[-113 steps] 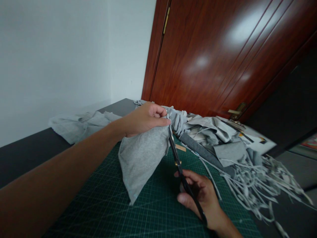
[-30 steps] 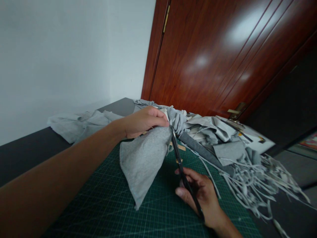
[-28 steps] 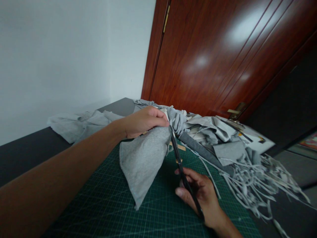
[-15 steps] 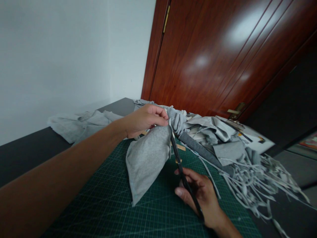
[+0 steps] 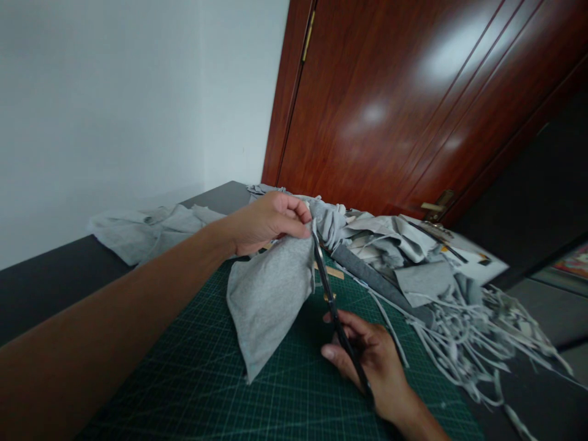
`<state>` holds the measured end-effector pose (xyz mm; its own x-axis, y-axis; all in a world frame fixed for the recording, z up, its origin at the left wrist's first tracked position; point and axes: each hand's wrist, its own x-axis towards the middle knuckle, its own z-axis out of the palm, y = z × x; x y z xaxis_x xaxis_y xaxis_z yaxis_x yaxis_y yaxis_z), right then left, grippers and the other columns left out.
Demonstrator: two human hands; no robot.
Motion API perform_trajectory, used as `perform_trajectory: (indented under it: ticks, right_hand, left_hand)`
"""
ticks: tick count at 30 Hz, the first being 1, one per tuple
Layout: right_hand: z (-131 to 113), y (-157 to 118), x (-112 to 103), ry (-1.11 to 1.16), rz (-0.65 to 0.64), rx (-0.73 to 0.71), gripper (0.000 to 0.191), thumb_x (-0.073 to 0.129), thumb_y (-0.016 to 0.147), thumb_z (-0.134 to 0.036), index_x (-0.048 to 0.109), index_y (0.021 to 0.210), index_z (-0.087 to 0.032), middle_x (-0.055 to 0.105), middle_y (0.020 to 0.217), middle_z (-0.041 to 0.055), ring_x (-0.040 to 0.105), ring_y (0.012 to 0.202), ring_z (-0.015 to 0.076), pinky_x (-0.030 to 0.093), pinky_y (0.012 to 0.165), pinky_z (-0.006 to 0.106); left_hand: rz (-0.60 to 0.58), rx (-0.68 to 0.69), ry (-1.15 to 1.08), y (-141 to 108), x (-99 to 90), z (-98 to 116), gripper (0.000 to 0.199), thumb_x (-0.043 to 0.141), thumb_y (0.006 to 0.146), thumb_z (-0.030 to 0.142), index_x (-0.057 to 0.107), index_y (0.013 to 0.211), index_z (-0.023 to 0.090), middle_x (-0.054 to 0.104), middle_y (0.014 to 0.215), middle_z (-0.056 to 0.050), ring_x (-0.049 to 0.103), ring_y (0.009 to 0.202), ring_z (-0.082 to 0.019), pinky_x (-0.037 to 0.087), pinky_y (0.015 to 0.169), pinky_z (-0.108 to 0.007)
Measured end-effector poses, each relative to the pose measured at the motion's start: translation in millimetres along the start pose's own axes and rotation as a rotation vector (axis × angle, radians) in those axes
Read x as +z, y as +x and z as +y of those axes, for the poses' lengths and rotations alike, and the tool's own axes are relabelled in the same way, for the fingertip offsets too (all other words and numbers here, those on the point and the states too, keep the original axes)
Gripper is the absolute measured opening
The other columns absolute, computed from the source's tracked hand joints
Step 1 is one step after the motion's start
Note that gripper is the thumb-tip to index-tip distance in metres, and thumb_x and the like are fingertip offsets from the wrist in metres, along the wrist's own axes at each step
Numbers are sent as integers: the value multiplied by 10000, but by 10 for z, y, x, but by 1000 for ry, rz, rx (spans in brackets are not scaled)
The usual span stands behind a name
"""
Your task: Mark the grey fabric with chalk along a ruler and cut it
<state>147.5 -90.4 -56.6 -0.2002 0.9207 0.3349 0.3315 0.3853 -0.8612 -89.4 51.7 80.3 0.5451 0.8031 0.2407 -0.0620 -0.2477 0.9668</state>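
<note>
My left hand (image 5: 280, 219) pinches the top corner of a grey piece of fabric (image 5: 274, 297), which hangs down over the green cutting mat (image 5: 193, 373). My right hand (image 5: 367, 355) is wrapped around the handles of black scissors (image 5: 327, 283). The blades point up and away, along the right edge of the fabric, and their tips are close to my left fingertips. Whether the blades are parted cannot be made out.
Grey cloth scraps (image 5: 390, 239) are heaped at the back right, beside a tangle of cut strips (image 5: 473, 343). More pale fabric (image 5: 156, 229) lies at the left. A wooden strip (image 5: 334, 272) rests on the mat. Behind are a white wall and a brown door (image 5: 367, 122).
The hanging fabric has swung slightly left, and its lower left side has shifted. Both hands have moved a little to the left, keeping their holds.
</note>
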Motion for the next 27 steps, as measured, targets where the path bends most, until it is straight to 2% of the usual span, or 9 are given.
perform_trajectory:
  ticks: [9,15,22,27]
  right_hand:
    - [7,23,4,39,39,-46,322,885,859,-352,772,1116,-196,489,605,-80,403,516,111,314,498,228]
    - [7,19,47,108,55,-57,361,909,831,-354,763,1128,-209,508,618,-76,424,520,110,334,499,216]
    - [-6,31,67,132,70,-27,441,929,809,-434,761,1138,-192,520,629,-63,442,537,122,356,509,227]
    - [11,23,92,147,72,-6,446,925,822,-473,763,1133,-197,509,635,-63,424,541,120,335,510,230]
  left_hand:
    - [-51,-12,-24,-19,22,-33,394,844,640,75,640,956,192,676,727,30,613,630,-108,422,621,-236]
    - [-73,22,-10,-3,59,-105,467,858,634,96,605,1018,176,662,734,36,598,637,-111,408,625,-250]
    - [-108,18,22,11,115,-160,499,869,628,154,580,1032,194,654,706,45,571,609,-118,378,595,-258]
    - [-85,24,33,13,157,-184,502,874,621,174,587,1032,196,649,697,49,557,597,-113,350,573,-248]
